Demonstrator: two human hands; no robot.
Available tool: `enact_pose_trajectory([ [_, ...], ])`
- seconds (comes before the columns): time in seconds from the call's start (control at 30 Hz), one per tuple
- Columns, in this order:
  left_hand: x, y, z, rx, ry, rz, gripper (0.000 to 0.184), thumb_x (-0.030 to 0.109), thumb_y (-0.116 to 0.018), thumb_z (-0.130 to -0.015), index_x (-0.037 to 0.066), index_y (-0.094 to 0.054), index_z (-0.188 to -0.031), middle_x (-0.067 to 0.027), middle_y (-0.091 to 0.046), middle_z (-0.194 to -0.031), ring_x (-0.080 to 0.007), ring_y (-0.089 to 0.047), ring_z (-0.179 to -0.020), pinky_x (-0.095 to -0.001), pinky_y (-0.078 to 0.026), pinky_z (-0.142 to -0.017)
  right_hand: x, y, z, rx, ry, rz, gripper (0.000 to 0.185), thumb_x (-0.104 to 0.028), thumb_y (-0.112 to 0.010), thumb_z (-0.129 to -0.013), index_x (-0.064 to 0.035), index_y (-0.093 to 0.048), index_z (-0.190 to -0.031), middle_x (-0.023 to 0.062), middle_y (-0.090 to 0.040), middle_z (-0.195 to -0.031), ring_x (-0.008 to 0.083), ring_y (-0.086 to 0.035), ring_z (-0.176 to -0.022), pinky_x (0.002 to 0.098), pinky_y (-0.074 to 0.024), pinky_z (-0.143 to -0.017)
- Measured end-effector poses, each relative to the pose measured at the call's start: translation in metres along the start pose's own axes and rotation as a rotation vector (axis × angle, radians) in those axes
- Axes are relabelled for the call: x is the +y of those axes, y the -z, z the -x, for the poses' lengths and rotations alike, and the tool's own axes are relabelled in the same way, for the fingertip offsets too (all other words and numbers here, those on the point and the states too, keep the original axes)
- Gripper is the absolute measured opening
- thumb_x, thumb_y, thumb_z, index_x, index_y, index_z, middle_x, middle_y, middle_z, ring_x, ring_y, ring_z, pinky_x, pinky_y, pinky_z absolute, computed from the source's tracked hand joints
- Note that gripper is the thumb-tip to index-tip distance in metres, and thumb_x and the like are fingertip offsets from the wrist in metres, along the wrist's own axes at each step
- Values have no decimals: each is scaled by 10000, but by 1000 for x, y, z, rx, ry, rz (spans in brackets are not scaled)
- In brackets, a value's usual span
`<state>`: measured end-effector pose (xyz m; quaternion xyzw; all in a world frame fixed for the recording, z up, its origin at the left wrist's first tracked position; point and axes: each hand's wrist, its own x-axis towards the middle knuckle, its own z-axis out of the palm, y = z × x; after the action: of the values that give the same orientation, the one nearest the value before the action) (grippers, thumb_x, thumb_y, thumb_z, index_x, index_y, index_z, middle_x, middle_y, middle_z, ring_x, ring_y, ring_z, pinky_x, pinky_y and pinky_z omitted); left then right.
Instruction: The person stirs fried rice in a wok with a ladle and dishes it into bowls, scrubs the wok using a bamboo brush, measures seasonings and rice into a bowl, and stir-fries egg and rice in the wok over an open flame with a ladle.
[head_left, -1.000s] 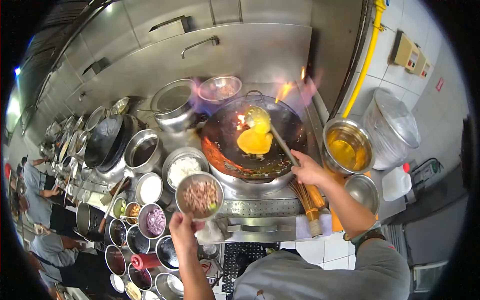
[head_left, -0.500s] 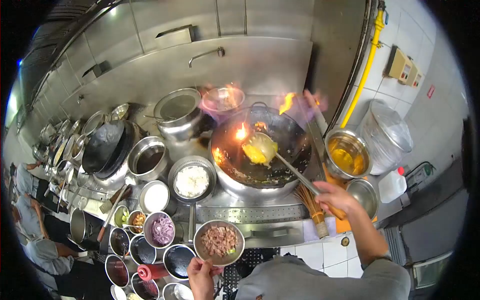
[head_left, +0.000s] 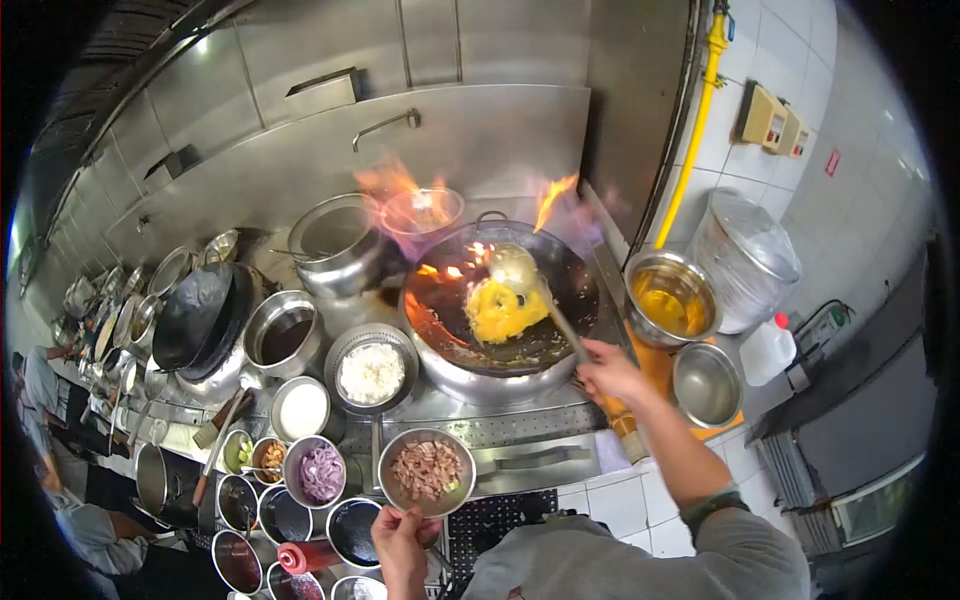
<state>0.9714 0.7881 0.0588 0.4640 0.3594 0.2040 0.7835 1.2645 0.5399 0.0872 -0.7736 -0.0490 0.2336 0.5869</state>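
Note:
My left hand (head_left: 402, 545) grips the rim of a metal bowl (head_left: 385, 470) of chopped meat (head_left: 428, 470), held in front of the stove edge. In my right hand (head_left: 608, 375) is the handle of a ladle (head_left: 565, 325), whose round head rests in the large black wok (head_left: 575, 285). Yellow egg (head_left: 498, 315) lies in the wok just below the ladle head. Small flames show inside the wok at the left, and taller ones rise behind it. A strainer of white rice (head_left: 371, 373) sits left of the wok.
Right of the wok stand a pot of yellow liquid (head_left: 668, 305), an empty metal bowl (head_left: 706, 385) and a white jug (head_left: 767, 350). Several ingredient containers, including purple onion (head_left: 318, 474), fill the lower left. A second wok (head_left: 200, 320) is farther left. Co-workers (head_left: 95, 535) stand at the left edge.
Over the last second, the meat bowl has moved down and right, toward my body. The ladle has shifted within the wok, and the egg has spread and broken up. The view has also shifted.

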Motion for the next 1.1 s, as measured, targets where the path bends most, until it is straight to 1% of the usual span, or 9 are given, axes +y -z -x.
enact_pose_trajectory([
  [0.07,1,3,-1,-17,-5,17,127,-4,-566,-855,40,-473,-781,-108,-622,-742,-185,-640,-592,-286,-569,-557,-4,-10,-1,-123,13,-23,584,-27,-545,-825,0,-358,-1377,39,-544,-724,104,-500,-507,245,-420,-421],
  [0.2,1,9,2,43,12,47,127,-4,-562,-834,66,-482,-765,-54,-567,-699,-140,-588,-552,-282,-562,-519,-19,27,44,-166,-115,-34,536,-16,-540,-804,-14,-427,-1328,17,-531,-681,91,-503,-529,251,-415,-437],
  [0.3,1,15,8,66,9,43,140,-2,-566,-835,67,-474,-755,-44,-561,-689,-147,-591,-544,-265,-548,-508,7,21,12,-82,86,135,569,-6,-540,-825,10,-370,-1368,31,-535,-663,104,-489,-507,241,-418,-447],
  [0.43,1,20,5,32,8,42,154,3,-564,-839,79,-460,-755,-41,-555,-679,-155,-610,-564,-275,-548,-512,-6,-12,6,4,47,104,586,0,-555,-815,-5,-374,-1372,33,-539,-672,112,-495,-497,245,-417,-463],
  [0.53,-8,32,5,72,-43,89,160,3,-561,-840,83,-453,-754,-46,-565,-682,-168,-614,-551,-282,-549,-509,4,36,40,-213,-28,3,555,-16,-533,-804,-12,-422,-1348,33,-548,-669,105,-510,-504,244,-413,-447],
  [0.6,-8,37,5,91,-22,14,155,7,-565,-842,75,-458,-752,-53,-577,-678,-168,-610,-538,-281,-554,-518,-28,29,53,-107,-30,190,552,-9,-517,-788,3,-435,-1333,37,-553,-672,105,-515,-494,241,-416,-447],
  [0.7,-17,43,-8,35,-57,70,152,23,-578,-847,63,-477,-740,-79,-604,-691,-169,-622,-556,-271,-559,-535,5,-4,-5,72,159,128,559,-35,-535,-772,-4,-452,-1324,57,-575,-716,115,-539,-522,266,-446,-470],
  [0.93,-6,30,-7,56,-103,96,144,20,-578,-850,56,-481,-749,-68,-594,-697,-167,-626,-562,-263,-554,-520,-19,27,50,-193,-78,2,623,-22,-552,-823,0,-324,-1402,45,-557,-682,105,-507,-496,253,-410,-407],
  [1.1,-1,13,-27,37,-139,94,179,6,-593,-849,47,-467,-728,-55,-559,-675,-167,-614,-566,-287,-564,-555,1,0,-14,58,97,184,567,-76,-567,-803,16,-419,-1342,63,-586,-708,119,-543,-528,258,-439,-472],
])
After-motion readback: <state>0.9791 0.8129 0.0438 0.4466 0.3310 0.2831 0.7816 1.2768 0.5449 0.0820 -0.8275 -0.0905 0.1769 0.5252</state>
